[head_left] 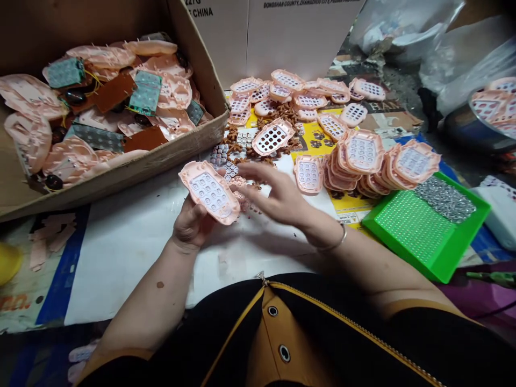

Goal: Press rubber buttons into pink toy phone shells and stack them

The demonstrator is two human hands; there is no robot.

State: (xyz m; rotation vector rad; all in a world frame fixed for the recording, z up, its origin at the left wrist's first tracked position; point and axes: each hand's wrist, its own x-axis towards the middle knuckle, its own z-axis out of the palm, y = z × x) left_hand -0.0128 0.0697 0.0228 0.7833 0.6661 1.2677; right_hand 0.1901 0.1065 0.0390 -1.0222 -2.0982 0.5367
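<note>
- Left hand (189, 223): fingers and thumb closed around the lower edge of a pale-pink plastic shell with a whitish keypad inset (210, 192), tilted, held above a white work sheet (121, 263).
- Right hand (280, 196): blurred, fingers extended and loosely spread, gripping nothing visible, just beside the shell; contact cannot be told.
- Stacked pink keypad shells (363, 153): beyond the right hand, near a green plastic tray (403, 257) containing silver metal screws (447, 199).
- Brown cardboard box (203, 59): left, holding pink casings (30, 94) and green circuit boards (145, 92).
</note>
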